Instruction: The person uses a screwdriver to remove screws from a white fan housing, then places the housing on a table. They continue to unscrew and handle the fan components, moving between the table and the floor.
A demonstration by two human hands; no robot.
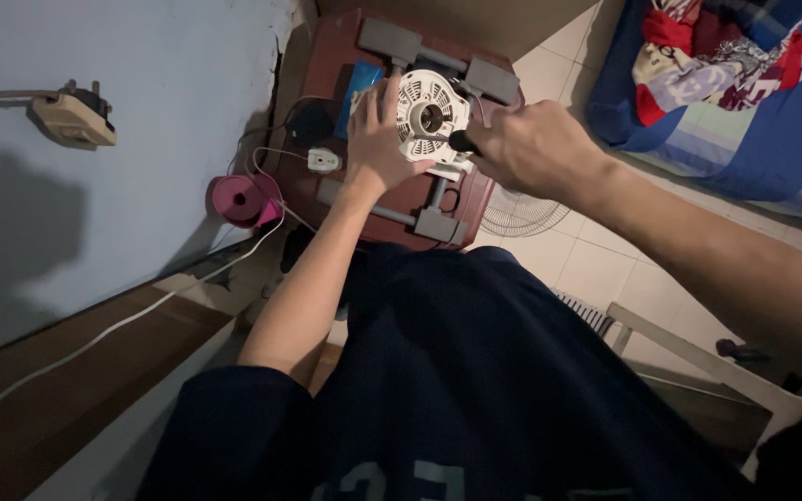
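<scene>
- White round fan motor housing [431,116] lies on a reddish-brown stool [327,70], near its far edge.
- Left hand [378,139] presses flat against the housing's left side, fingers spread.
- Right hand [536,148] is closed around a black-handled screwdriver [461,142], tip at the housing.
- White plug [324,160] lies at the stool's left edge; pink tape roll [241,200] sits beside the stool.

The round white fan-motor housing [430,115] looks like moulded matt plastic, ribbed and slotted. Under it, the dark red surface [327,65] has a smooth, faintly glossy plastic finish. At nine o'clock sits a pink roll [241,200], matt. At three o'clock, the floor tiles [596,264] look smooth and pale; the bedding [744,139] is soft striped cloth.
</scene>
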